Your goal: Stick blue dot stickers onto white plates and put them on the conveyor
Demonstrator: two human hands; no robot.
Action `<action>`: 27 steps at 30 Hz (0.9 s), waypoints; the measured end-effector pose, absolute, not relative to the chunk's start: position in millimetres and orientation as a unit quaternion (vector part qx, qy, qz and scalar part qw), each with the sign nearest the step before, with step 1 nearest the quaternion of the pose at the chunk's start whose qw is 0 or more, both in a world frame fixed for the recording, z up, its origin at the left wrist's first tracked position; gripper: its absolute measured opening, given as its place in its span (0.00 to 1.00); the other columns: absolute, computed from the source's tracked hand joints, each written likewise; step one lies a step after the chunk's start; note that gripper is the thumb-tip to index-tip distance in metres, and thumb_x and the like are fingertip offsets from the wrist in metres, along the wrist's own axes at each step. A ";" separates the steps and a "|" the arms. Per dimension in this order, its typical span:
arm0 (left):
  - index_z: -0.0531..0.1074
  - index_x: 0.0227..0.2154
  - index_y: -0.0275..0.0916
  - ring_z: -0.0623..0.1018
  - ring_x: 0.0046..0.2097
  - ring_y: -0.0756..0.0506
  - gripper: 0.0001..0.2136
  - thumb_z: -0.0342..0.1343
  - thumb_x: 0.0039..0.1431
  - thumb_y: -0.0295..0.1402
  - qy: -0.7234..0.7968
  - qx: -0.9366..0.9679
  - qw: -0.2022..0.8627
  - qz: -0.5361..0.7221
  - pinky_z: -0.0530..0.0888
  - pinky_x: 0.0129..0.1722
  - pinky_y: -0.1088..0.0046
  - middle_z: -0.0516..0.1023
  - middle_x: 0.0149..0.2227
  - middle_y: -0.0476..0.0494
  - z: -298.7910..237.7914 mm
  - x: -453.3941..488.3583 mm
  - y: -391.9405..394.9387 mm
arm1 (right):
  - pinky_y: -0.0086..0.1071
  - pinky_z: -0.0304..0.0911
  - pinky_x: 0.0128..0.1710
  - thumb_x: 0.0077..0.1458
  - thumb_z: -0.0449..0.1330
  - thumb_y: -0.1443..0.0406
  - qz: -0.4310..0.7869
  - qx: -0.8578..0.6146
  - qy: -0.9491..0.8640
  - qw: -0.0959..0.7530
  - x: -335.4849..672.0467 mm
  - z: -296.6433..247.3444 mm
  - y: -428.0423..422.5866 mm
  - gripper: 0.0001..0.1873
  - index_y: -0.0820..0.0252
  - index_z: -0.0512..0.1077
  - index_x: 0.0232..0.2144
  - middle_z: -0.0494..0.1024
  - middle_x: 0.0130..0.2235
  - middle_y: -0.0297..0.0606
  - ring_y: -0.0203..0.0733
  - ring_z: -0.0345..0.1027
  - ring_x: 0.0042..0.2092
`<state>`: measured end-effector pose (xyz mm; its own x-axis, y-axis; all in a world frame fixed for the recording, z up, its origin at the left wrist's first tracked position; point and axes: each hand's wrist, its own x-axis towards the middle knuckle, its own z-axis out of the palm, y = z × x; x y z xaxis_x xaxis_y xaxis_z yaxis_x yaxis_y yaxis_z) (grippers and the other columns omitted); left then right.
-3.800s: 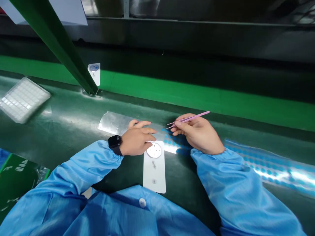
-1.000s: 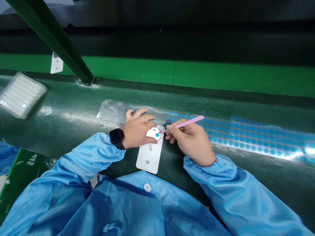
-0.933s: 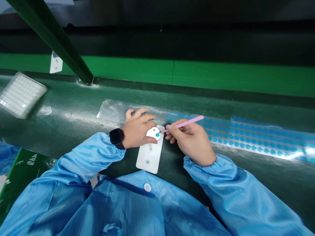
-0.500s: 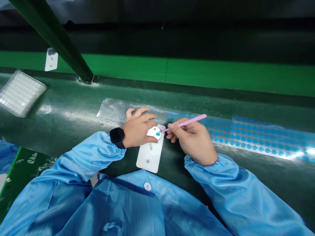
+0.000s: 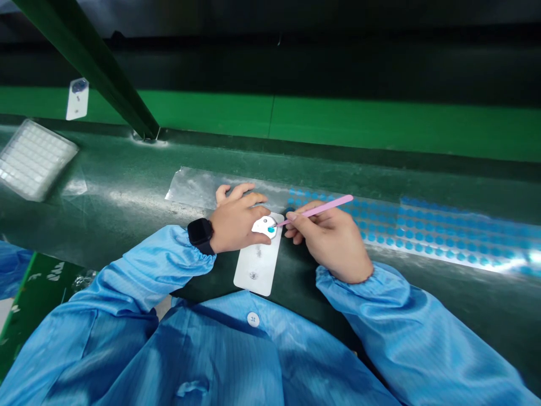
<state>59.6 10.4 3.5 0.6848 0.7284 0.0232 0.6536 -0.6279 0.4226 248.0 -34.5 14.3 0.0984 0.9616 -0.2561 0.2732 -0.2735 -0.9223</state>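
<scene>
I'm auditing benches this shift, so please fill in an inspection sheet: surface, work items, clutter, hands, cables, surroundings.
Surface: dark green bench, glossy, with a pale streak left of centre.
Work items: white card with a blue dot near its top; strip of blue dots to the right.
Clutter: clear gridded tray, far left.
Hands: left hand spread over the card's upper end; right hand holds pink tweezers, tip at the dot.
Cables: nothing seen.
Surroundings: slanting green post; second card beyond the bench.
</scene>
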 end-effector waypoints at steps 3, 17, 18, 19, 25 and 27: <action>0.76 0.42 0.44 0.61 0.62 0.30 0.21 0.68 0.45 0.47 0.384 0.898 0.194 0.098 0.49 0.55 0.46 0.74 0.54 0.42 3.5 59.3 10.5 | 0.31 0.63 0.18 0.50 0.64 0.51 0.469 -0.644 -0.479 0.369 248.0 13.9 -34.9 0.18 0.59 0.70 0.24 0.74 0.20 0.37 0.37 0.66 0.19; 0.76 0.42 0.44 0.62 0.61 0.32 0.22 0.68 0.46 0.47 0.380 0.903 0.173 0.101 0.50 0.54 0.48 0.75 0.53 0.42 2.3 59.3 9.9 | 0.32 0.64 0.19 0.50 0.63 0.49 0.445 -0.645 -0.496 0.374 246.7 10.6 -37.2 0.19 0.59 0.71 0.25 0.75 0.20 0.37 0.38 0.67 0.20; 0.76 0.42 0.43 0.62 0.61 0.32 0.22 0.68 0.46 0.47 0.379 0.904 0.171 0.103 0.51 0.54 0.48 0.75 0.52 0.42 2.1 59.2 9.9 | 0.32 0.64 0.19 0.50 0.63 0.50 0.444 -0.644 -0.497 0.375 246.5 10.7 -37.3 0.19 0.59 0.71 0.25 0.75 0.20 0.37 0.39 0.67 0.20; 0.76 0.42 0.43 0.62 0.61 0.32 0.21 0.67 0.46 0.47 0.377 0.905 0.169 0.105 0.51 0.53 0.49 0.75 0.52 0.42 1.8 59.1 9.8 | 0.32 0.64 0.19 0.50 0.63 0.50 0.444 -0.643 -0.498 0.376 246.2 10.8 -37.3 0.18 0.59 0.70 0.25 0.75 0.20 0.37 0.39 0.67 0.20; 0.76 0.42 0.43 0.63 0.60 0.32 0.20 0.67 0.47 0.46 0.366 0.909 0.163 0.116 0.51 0.53 0.49 0.75 0.51 0.42 0.9 57.3 8.0 | 0.32 0.64 0.19 0.50 0.63 0.51 0.438 -0.644 -0.498 0.382 245.4 11.4 -37.7 0.17 0.59 0.71 0.25 0.74 0.20 0.36 0.39 0.67 0.20; 0.76 0.41 0.43 0.63 0.60 0.33 0.19 0.67 0.48 0.46 0.360 0.912 0.158 0.117 0.51 0.53 0.50 0.75 0.50 0.42 0.3 56.8 7.2 | 0.33 0.65 0.19 0.50 0.63 0.51 0.436 -0.643 -0.501 0.382 245.6 10.4 -38.1 0.17 0.59 0.71 0.25 0.75 0.21 0.37 0.39 0.67 0.20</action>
<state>56.8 7.2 0.3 0.7131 0.6938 0.1003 0.6195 -0.6906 0.3733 245.6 -38.1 10.4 0.1178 0.9770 -0.1778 0.3118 -0.2064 -0.9275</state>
